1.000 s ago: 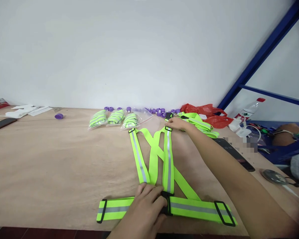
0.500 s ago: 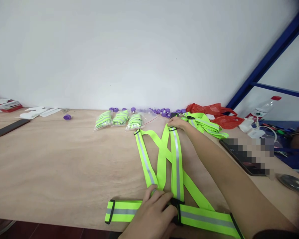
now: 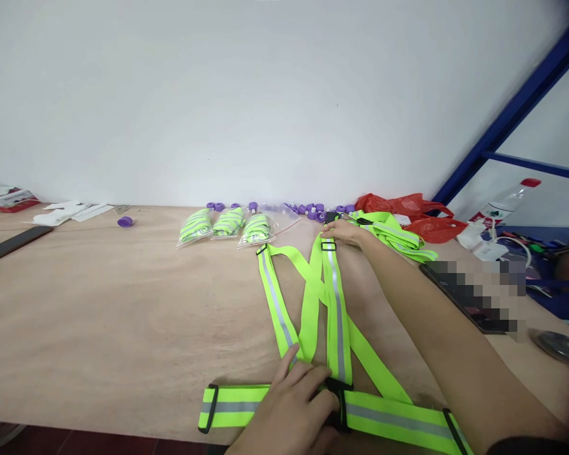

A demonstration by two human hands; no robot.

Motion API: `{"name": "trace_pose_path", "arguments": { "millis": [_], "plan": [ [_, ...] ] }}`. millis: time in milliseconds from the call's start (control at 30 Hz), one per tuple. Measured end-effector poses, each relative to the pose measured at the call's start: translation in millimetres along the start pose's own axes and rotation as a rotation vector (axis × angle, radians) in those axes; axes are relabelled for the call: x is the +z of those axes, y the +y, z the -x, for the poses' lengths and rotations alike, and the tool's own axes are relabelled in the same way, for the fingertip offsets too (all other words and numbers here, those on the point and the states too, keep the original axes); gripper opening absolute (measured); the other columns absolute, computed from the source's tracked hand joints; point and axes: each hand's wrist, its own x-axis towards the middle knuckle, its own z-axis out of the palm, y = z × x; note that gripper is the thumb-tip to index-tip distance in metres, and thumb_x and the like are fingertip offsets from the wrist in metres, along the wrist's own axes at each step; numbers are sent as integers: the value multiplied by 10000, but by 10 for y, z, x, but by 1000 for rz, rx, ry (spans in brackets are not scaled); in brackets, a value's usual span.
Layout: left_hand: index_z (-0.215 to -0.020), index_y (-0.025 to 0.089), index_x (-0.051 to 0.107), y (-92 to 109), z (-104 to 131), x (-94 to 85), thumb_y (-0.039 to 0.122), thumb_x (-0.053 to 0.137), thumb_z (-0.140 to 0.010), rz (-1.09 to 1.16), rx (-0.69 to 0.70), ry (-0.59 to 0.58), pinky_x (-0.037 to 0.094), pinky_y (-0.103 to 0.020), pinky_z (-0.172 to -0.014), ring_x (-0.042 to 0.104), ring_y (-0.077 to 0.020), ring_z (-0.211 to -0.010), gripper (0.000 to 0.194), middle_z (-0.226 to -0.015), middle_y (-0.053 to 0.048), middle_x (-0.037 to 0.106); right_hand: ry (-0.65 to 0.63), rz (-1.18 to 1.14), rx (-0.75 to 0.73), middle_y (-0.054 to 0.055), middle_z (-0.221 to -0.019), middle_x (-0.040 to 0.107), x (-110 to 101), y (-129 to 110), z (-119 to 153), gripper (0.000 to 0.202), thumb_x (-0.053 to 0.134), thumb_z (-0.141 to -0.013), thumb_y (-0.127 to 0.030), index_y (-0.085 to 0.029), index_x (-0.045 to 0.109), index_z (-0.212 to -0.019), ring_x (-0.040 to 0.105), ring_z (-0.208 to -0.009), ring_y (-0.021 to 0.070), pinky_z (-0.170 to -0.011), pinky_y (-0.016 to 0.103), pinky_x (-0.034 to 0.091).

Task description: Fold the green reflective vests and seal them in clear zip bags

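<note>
A neon yellow-green reflective harness (image 3: 336, 303) with grey stripes and black sliders lies spread on the table, its shoulder straps pointing away from me. At its waist strap, my left hand (image 3: 296, 401) is closed on the belt beside the black centre buckle; the thumb is mostly hidden. My right hand (image 3: 345, 232) reaches to the far end of the right strap and grips it just past the slider. A black clip (image 3: 332, 217) shows at those fingertips. Right behind that hand lies a heap of similar reflective straps (image 3: 393, 237).
Several clear bags with folded straps (image 3: 194, 226) stand near the wall, by purple caps (image 3: 313, 210). On the right are a red plastic bag (image 3: 434, 230), a bottle (image 3: 507, 205), a phone (image 3: 455, 297) and a round dark object (image 3: 562, 346). A dark flat device (image 3: 16, 243) lies left.
The right strap looks slightly straighter, and more of it shows below my right hand. Both hands stay almost where they were; the view has shifted slightly.
</note>
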Motion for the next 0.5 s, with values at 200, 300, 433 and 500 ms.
{"name": "trace_pose_path", "arguments": {
  "millis": [200,300,433,500],
  "plan": [
    [-1096,250,576,-7,-21,-11,292,689,-893,18,-11,-20,211,-504,-1242,551,-209,-1265,236,-1380,-29,595,-62,-50,39,68,-775,720,-134,-52,80,101,778,-652,-147,-165,724,-735,663,-725,192,-663,273,552],
    [-1095,250,583,-11,-28,-15,286,683,-898,30,-12,-21,223,-499,-1241,553,-207,-1263,224,-1376,-27,597,-50,-34,23,39,-672,677,-142,-21,71,125,810,-617,-182,-160,697,-668,633,-665,183,-641,283,543],
    [-1099,245,585,-2,-28,-43,270,672,-903,26,11,-33,222,-511,-1239,556,-219,-1269,215,-1376,-45,596,-14,-4,-43,1,-589,619,-140,20,83,233,832,-612,-285,-171,630,-600,600,-626,158,-625,268,518],
    [-1104,245,582,5,-27,-60,273,666,-908,23,22,-35,214,-512,-1241,553,-219,-1279,216,-1376,-46,595,20,13,-70,-1,-597,619,-134,33,102,259,819,-638,-322,-177,606,-611,601,-630,153,-627,262,518]
  ]
}}
